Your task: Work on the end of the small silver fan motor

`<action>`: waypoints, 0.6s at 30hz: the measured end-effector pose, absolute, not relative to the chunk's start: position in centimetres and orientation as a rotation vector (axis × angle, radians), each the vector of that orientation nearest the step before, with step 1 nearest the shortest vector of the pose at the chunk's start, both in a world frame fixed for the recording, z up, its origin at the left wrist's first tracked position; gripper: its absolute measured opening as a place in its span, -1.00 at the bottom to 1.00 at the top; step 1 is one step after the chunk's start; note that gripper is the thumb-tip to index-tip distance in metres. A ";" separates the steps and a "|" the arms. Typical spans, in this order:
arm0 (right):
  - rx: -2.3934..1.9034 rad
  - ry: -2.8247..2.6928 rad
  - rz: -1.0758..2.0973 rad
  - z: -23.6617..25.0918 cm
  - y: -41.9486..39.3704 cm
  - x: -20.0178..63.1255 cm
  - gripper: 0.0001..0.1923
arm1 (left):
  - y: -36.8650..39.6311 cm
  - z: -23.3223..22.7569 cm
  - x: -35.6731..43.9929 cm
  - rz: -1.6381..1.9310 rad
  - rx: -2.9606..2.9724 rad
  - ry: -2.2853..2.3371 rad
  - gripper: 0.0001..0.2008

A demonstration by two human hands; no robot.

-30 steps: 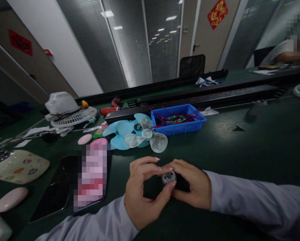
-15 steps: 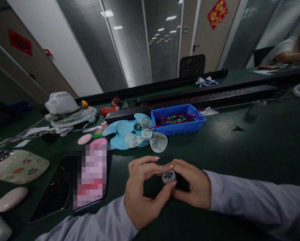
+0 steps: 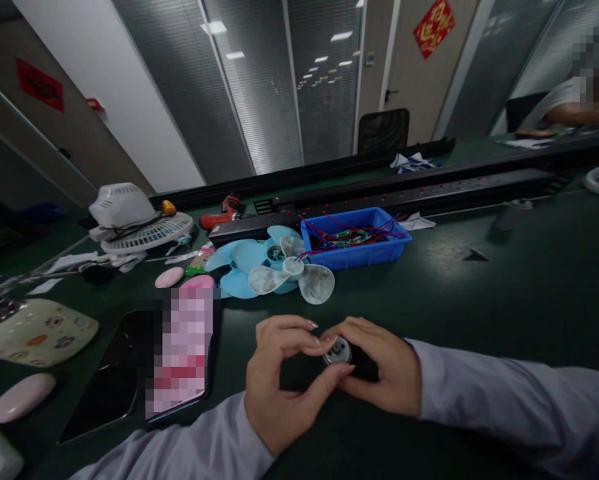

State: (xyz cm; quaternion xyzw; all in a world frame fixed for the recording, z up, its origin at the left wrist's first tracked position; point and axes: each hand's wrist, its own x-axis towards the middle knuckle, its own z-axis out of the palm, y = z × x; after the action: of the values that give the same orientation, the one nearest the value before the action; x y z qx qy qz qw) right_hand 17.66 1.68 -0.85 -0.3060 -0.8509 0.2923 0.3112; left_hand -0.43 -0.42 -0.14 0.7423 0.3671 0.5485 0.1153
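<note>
A small round metal motor, silver with dark holes in its end face, sits between my two hands above the green table. My left hand reaches from the left, its fingertips at the upper rim and its thumb across the lower edge. From the other side, my right hand curls its fingers and thumb around the motor. Its far side is hidden by my fingers. Just beyond my hands lie a grey three-bladed fan propeller and light-blue fan blades.
A blue bin holds red wires and green boards. To the left are phones, a patterned pouch and pink oval objects. A white fan and a red power drill stand farther back. Another person sits far right.
My left hand has shifted slightly left, and its fingers have lowered over the motor's upper rim. My right hand has barely moved.
</note>
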 end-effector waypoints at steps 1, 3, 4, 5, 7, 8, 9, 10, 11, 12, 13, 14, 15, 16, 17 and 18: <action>-0.809 -2.245 0.769 -0.8 1.7 17.7 -0.67 | -0.4 -0.2 -0.4 1.615 2.169 1.072 -0.62; -0.806 -2.243 0.767 -0.8 1.6 17.6 -0.68 | -0.5 -0.3 -0.5 1.632 2.164 1.059 -0.62; -0.806 -2.240 0.767 -0.7 1.6 17.6 -0.68 | -0.5 -0.3 -0.5 1.637 2.162 1.056 -0.62; -0.806 -2.238 0.768 -0.7 1.6 17.6 -0.68 | -0.6 -0.4 -0.5 1.640 2.159 1.055 -0.61; -0.811 -2.236 0.771 -0.7 1.6 17.7 -0.68 | -0.6 -0.4 -0.5 1.639 2.156 1.059 -0.61; -0.812 -2.237 0.772 -0.7 1.6 17.7 -0.68 | -0.6 -0.4 -0.5 1.630 2.160 1.062 -0.60; -0.811 -2.237 0.772 -0.7 1.6 17.7 -0.68 | -0.6 -0.4 -0.5 1.620 2.167 1.063 -0.60; -0.806 -2.239 0.771 -0.8 1.7 17.7 -0.67 | -0.5 -0.3 -0.5 1.610 2.175 1.062 -0.60; -0.800 -2.241 0.768 -0.9 1.7 17.7 -0.67 | -0.5 -0.3 -0.5 1.601 2.181 1.062 -0.59; -0.796 -2.242 0.763 -0.9 1.7 17.7 -0.67 | -0.5 -0.3 -0.5 1.592 2.185 1.063 -0.59; -0.795 -2.244 0.756 -1.0 1.7 17.7 -0.66 | -0.4 -0.3 -0.5 1.584 2.186 1.061 -0.59; -0.794 -2.245 0.751 -1.1 1.8 17.7 -0.66 | -0.4 -0.3 -0.5 1.574 2.188 1.056 -0.59; -0.791 -2.245 0.746 -1.1 1.8 17.7 -0.66 | -0.4 -0.2 -0.5 1.561 2.190 1.049 -0.59; -0.782 -2.245 0.742 -1.1 1.8 17.8 -0.66 | -0.4 -0.2 -0.5 1.543 2.197 1.040 -0.59; -0.770 -2.244 0.740 -1.1 1.8 17.8 -0.66 | -0.4 -0.2 -0.5 1.525 2.211 1.029 -0.58; -0.757 -2.243 0.741 -1.1 1.8 17.8 -0.66 | -0.4 -0.2 -0.5 1.510 2.227 1.018 -0.58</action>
State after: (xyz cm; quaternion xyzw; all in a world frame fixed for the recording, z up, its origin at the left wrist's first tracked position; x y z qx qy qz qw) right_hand 17.78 1.82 -1.13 -0.2888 -0.8552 0.2824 0.3246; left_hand -0.46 -0.42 -0.16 0.7672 0.3507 0.5205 0.1321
